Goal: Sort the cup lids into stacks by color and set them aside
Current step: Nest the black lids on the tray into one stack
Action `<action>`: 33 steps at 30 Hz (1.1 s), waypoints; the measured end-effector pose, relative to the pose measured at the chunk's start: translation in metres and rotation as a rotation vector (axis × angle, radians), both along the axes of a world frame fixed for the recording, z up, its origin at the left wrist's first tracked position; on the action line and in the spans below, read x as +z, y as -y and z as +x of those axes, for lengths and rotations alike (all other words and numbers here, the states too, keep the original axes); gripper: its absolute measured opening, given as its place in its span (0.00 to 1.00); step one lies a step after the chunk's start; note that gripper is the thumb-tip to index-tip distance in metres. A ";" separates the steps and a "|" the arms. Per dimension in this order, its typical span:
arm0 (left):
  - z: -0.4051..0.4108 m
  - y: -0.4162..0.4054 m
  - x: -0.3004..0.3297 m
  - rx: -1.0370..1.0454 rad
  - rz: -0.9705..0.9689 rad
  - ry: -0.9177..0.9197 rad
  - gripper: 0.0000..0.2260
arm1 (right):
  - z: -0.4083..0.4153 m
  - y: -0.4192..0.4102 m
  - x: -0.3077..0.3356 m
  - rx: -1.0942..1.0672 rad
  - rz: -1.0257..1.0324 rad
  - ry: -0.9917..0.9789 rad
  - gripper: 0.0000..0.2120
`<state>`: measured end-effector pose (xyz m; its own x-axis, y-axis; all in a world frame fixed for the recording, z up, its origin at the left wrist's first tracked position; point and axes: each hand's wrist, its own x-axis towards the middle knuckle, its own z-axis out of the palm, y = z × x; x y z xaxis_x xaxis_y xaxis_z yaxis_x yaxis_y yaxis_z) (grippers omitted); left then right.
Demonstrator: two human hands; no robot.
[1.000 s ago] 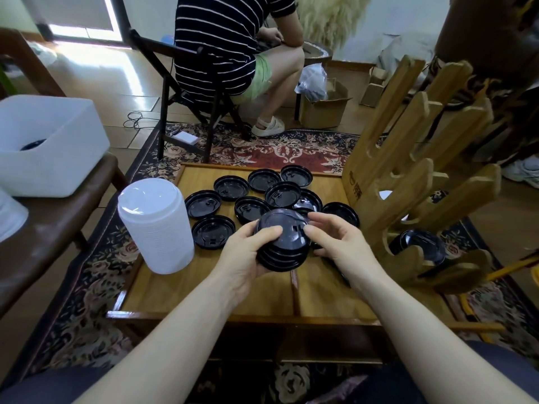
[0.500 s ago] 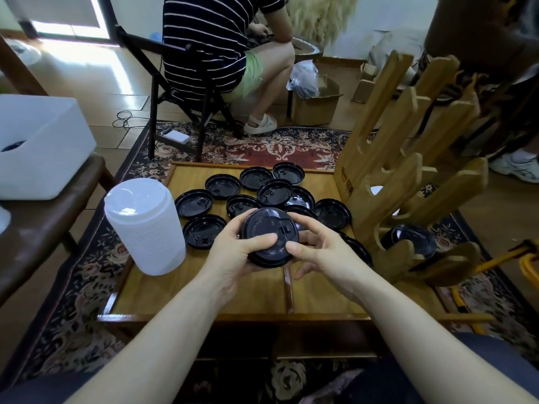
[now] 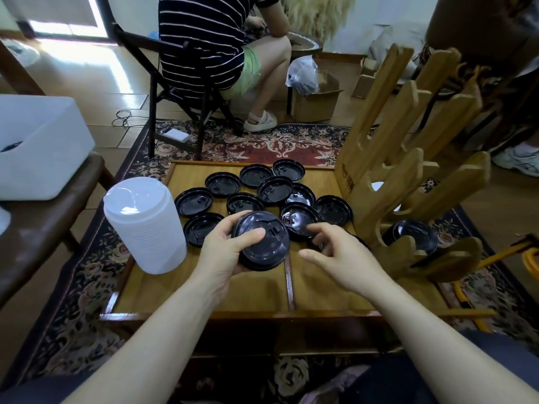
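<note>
wooden table (image 3: 204,290) | loose black lids (image 3: 274,190); white lid stack (image 3: 145,225); wooden rack (image 3: 402,182)

Black plastic lid stack (image 3: 264,243): underside hidden by left hand (image 3: 224,252), count unclear. Right hand (image 3: 341,255) fingertips blurred. Tall wooden slotted rack (image 3: 408,176) partly covers black lids (image 3: 411,237) behind it.

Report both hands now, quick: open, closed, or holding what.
Left hand: holding the stack of black lids, thumb on top.
Right hand: open, fingers loosely spread, holding nothing, above the table.
</note>
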<state>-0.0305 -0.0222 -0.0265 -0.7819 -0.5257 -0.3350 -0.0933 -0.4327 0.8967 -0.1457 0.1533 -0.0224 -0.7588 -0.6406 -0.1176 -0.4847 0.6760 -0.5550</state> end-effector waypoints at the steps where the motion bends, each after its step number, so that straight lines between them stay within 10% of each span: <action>1: 0.001 0.002 0.000 0.017 0.000 -0.002 0.20 | -0.002 -0.004 -0.001 -0.022 0.151 -0.143 0.25; 7: 0.000 0.003 -0.001 0.009 0.001 -0.017 0.21 | -0.013 -0.013 -0.021 -0.061 0.616 -0.249 0.28; 15: 0.000 0.005 -0.001 0.041 0.060 0.017 0.15 | -0.015 -0.008 -0.026 -0.018 0.676 -0.266 0.12; 22: -0.002 0.007 -0.008 0.109 0.047 0.044 0.15 | -0.008 -0.010 0.018 -0.117 0.268 -0.250 0.05; 33: -0.012 -0.001 -0.010 0.150 0.118 0.053 0.15 | -0.007 0.001 0.040 -0.269 -0.763 0.913 0.10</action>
<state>-0.0420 -0.0208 -0.0363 -0.6776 -0.5894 -0.4398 -0.0656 -0.5472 0.8344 -0.1525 0.1527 0.0172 -0.7133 -0.6135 -0.3388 0.3960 0.0460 -0.9171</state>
